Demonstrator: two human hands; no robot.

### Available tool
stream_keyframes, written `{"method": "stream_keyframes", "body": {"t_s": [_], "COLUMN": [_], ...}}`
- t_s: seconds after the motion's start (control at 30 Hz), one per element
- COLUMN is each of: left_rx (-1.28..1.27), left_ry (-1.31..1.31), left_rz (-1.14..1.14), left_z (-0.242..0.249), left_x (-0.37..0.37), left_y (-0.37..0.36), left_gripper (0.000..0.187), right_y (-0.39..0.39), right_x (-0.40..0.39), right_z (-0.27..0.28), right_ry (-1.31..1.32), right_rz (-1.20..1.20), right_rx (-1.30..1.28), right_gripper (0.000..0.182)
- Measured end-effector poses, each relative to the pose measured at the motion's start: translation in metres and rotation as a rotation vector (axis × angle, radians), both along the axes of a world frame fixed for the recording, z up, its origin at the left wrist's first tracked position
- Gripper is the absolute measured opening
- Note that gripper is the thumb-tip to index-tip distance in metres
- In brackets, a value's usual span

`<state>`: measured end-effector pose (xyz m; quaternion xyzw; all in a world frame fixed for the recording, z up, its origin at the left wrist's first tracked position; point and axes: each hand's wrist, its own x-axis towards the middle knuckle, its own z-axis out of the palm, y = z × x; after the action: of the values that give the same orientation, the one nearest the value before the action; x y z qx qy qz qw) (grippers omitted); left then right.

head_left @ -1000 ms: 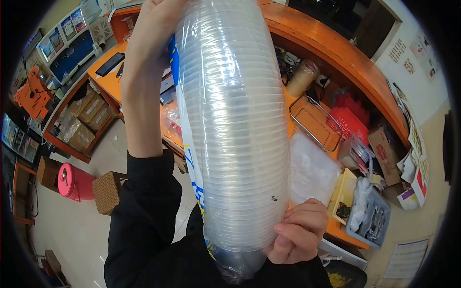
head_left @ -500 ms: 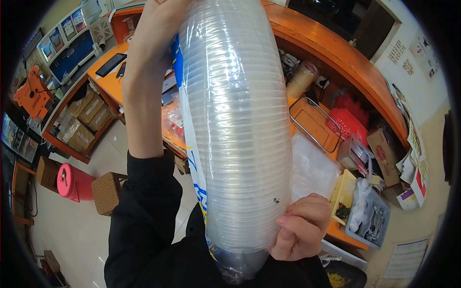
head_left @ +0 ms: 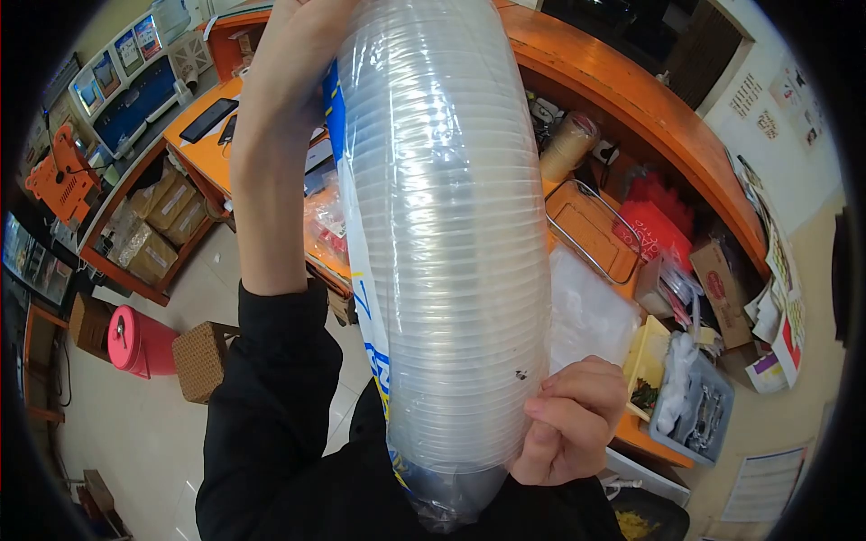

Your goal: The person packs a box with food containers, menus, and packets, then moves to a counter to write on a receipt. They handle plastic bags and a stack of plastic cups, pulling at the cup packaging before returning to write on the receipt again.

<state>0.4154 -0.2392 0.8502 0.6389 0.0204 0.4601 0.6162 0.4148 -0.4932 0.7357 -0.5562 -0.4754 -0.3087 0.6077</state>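
Observation:
A long stack of nested clear plastic containers, wrapped in a clear plastic sleeve with a blue, white and yellow printed side, stands upright close before me. My left hand grips it near the top; its fingers are mostly cut off by the frame edge or hidden. At the lower right side, my right hand is closed in a pinch against the sleeve, its thumb and curled fingers at the film. A small dark mark shows on the sleeve just beside those fingers.
Behind the stack runs an orange counter with a wire-framed tray, a red bag and clear plastic bags. To the right are a yellow basket and a grey bin. A pink bucket and woven stool stand left.
My right hand has shifted very slightly right and up, still pinched at the sleeve's edge. My left hand and the stack have barely moved.

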Motion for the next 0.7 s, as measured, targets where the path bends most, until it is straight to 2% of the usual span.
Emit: {"method": "stream_keyframes", "body": {"t_s": [0.53, 0.63, 0.7], "left_rx": [0.064, 0.033, 0.025], "left_ry": [-0.064, -0.155, -0.234], "left_rz": [-0.050, -0.058, -0.179], "left_z": [0.000, 0.003, 0.006], "left_x": [0.003, 0.002, -0.002], "left_y": [0.010, 0.006, 0.004], "left_gripper": [0.027, 0.026, 0.025], "right_y": [0.000, 0.002, 0.004], "right_x": [0.004, 0.004, 0.002], "right_z": [0.006, 0.005, 0.005], "right_ry": [0.006, -0.018, -0.016], "right_rz": [0.053, 0.057, 0.065], "right_rx": [-0.030, -0.005, 0.044], "right_gripper": [0.021, 0.023, 0.025]}}
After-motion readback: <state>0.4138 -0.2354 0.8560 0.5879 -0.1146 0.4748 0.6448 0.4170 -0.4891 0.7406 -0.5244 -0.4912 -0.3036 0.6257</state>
